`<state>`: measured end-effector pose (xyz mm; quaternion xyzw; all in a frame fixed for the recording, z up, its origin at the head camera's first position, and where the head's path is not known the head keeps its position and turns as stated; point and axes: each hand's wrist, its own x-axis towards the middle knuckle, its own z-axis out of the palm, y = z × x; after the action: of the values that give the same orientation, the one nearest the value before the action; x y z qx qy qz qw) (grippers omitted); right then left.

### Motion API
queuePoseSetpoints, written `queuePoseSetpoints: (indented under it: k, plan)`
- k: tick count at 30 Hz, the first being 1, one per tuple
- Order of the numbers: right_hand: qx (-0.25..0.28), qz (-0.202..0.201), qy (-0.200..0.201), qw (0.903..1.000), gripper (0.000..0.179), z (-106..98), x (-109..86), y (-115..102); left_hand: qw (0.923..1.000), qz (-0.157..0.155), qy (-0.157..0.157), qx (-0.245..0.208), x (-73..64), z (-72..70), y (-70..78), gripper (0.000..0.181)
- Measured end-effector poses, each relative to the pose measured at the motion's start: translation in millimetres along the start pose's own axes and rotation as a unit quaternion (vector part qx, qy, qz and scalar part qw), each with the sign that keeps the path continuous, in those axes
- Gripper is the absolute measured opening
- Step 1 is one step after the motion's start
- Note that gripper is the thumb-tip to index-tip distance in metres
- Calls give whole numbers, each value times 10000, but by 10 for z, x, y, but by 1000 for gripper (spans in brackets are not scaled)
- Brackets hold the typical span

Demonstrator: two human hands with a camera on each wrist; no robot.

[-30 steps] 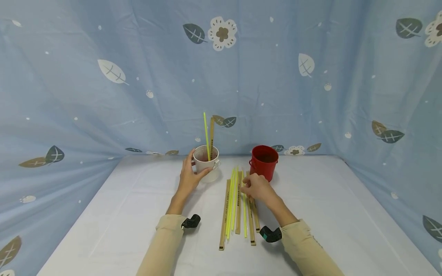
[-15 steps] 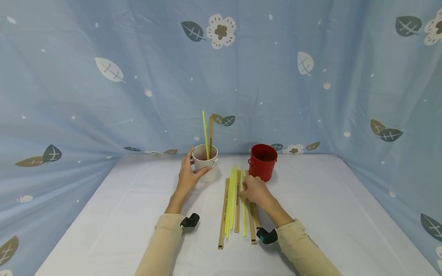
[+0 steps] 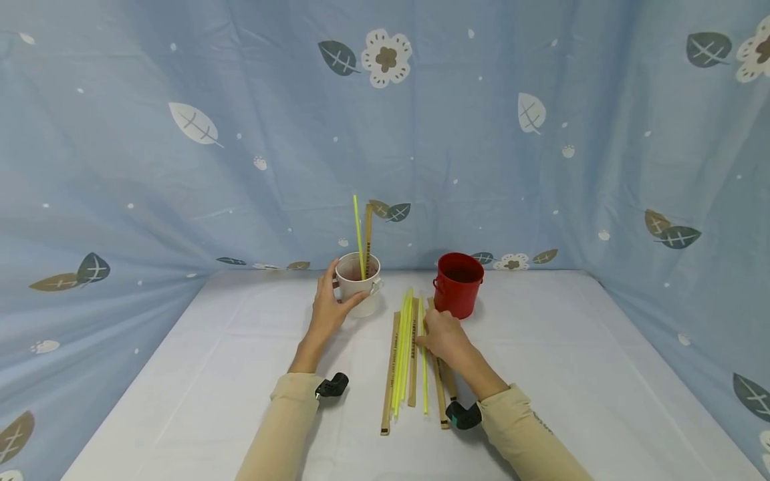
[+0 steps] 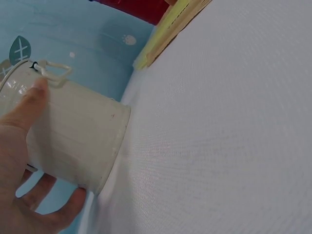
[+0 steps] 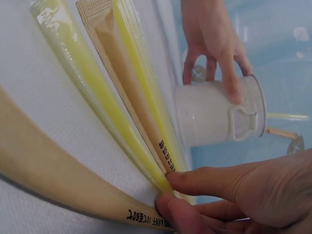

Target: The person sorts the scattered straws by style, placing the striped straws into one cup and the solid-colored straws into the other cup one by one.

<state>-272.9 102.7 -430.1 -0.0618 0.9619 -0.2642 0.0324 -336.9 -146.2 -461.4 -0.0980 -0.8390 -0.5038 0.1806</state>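
Note:
My left hand [image 3: 327, 308] grips the small white bucket [image 4: 83, 131] from its left side, thumb near the handle ring and fingers spread round the wall. A yellow straw [image 3: 359, 234] and a brown paper-wrapped straw [image 3: 368, 230] stand in that bucket. My right hand [image 3: 448, 336] reaches down among the straws lying on the table. Its thumb and index finger pinch a yellow straw in clear wrapping [image 5: 105, 109] near its far end. A brown wrapped straw [image 5: 73, 173] runs beneath the index finger, its end hidden by the hand.
A red bucket [image 3: 460, 284] stands just beyond the right hand. Left of the pinched straw lie several yellow straws [image 3: 400, 374] and brown wrapped straws [image 3: 388, 401]. A white cloth covers the table [image 3: 240, 401]; a blue patterned curtain [image 3: 271, 133] hangs behind it.
My right hand has lowered slightly towards me and closed its fingertips on the yellow straw. The brown straws beside it have shifted a little. The left hand keeps its hold on the white bucket.

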Motion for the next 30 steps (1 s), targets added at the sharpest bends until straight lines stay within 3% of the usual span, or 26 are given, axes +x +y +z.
queuePoseSetpoints:
  k: [11, 25, 30]
  plan:
    - [7, -46, 4, 10000, 26, -17, -4, 5, 10000, -37, 17, 2, -9, 2, 12, 96]
    - [17, -220, 169, 9996, 17, 11, 14, 52, 10000, -60, 27, 34, -19, -2, 17, 97]
    - [183, -118, 78, 9997, 16, -12, 24, 72, 10000, -49, 28, 4, -13, 14, 24, 97]
